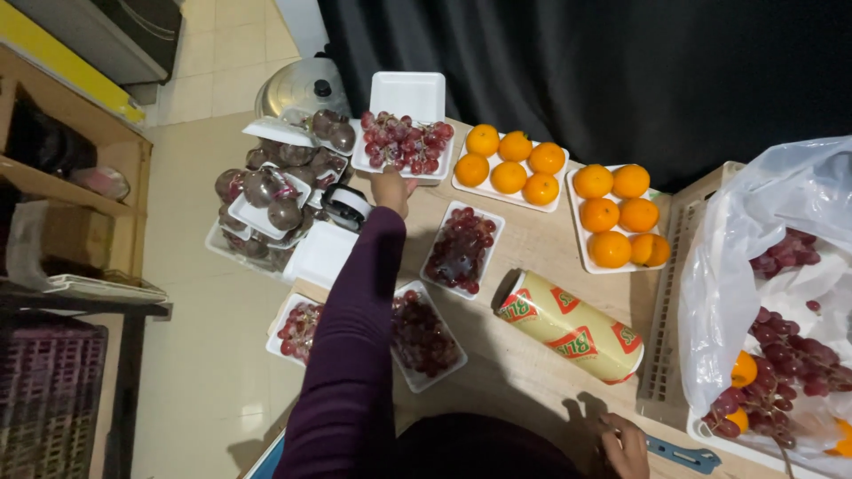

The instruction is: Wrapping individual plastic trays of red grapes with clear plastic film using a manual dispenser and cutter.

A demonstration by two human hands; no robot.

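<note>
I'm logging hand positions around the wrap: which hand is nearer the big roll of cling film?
The right hand, resting on the table edge just below the roll of cling film. The left hand reaches far across to the tray of red grapes.

1. A fruit-packing corner of a small shop or stall: white foam trays of red grapes point(404, 142) and oranges point(510, 166) cover a wooden table point(532, 355).
2. A cling-film roll point(568, 326) lies there, beside a crate point(674, 293) of loose fruit.
</note>
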